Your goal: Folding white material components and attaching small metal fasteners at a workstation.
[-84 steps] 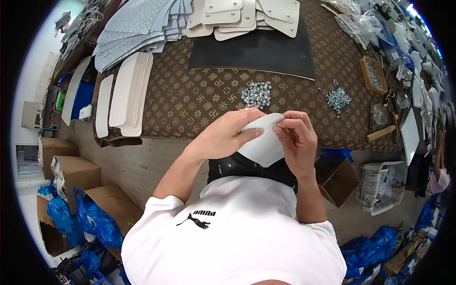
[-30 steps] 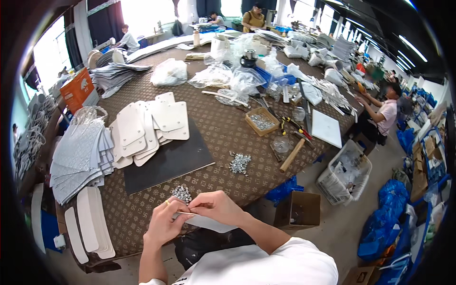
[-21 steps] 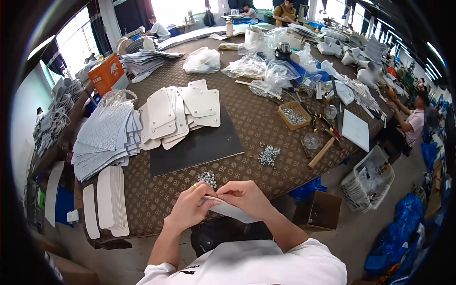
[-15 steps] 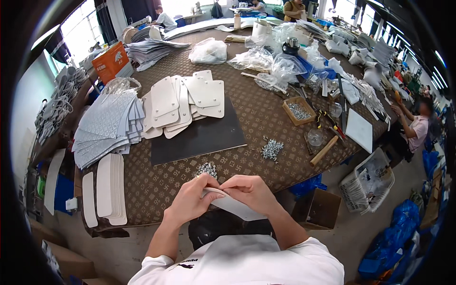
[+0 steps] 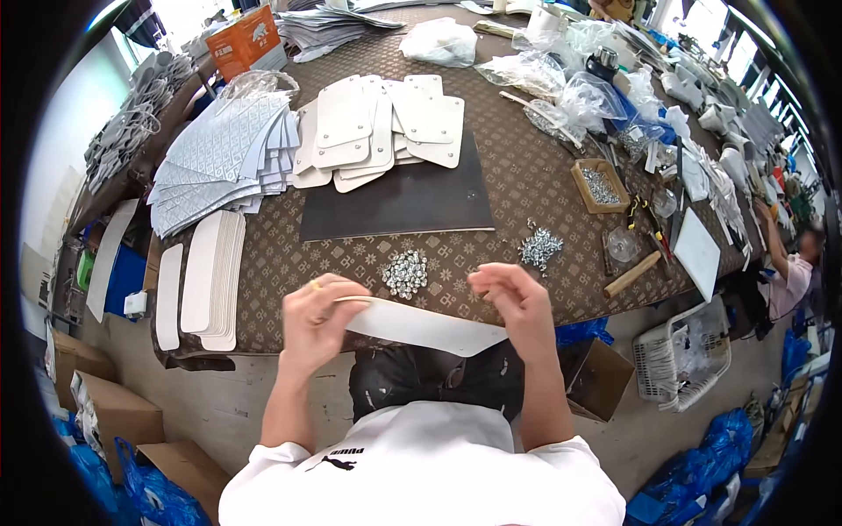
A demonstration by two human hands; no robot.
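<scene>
My left hand pinches one end of a curved white strip between thumb and fingers, over the table's front edge. Off to the right my right hand is lifted, its fingers loosely bent and apart, with nothing visible in them. The strip's free right end lies beside its palm. Just beyond the strip is a small heap of shiny silver caps. To the right of that lies a heap of small silver rivets.
White panels with metal studs overlap on a black board. Patterned grey sheets and white strips are stacked at left. A box of small metal parts, pliers and a wooden-handled tool lie at right.
My right hand has let go of the strip and moved right. My left hand has shifted left, still holding it. The view has tilted down, uncovering the heap of caps.
</scene>
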